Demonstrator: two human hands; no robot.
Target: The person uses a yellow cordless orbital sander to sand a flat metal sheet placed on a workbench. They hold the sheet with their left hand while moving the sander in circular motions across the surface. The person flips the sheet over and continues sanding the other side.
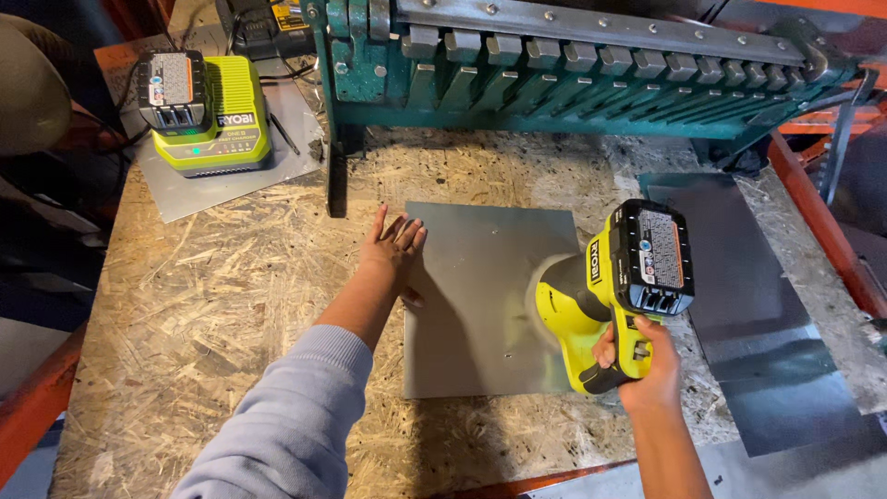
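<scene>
While the left hand (393, 245) lies flat, steadying the metal sheet (480, 305) mid-frame, the right hand (642, 365) grips a yellow-green cordless drill (610, 296) pressed to it; drilling seems underway, needing steady downward pressure.

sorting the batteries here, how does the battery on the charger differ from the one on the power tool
The battery on the charger sits docked on the bench, untouched; the battery on the power tool is carried in the air by the right hand. The first stands far left, the second right, over the metal sheet. Both are black with labels.

The cordless power tool (610, 305) is lime-yellow with a black battery; the flat square metal sheet (480, 296) is dull grey; the chipboard surface (231, 296) is flecked tan; the bending machine (554, 74) is teal.
</scene>
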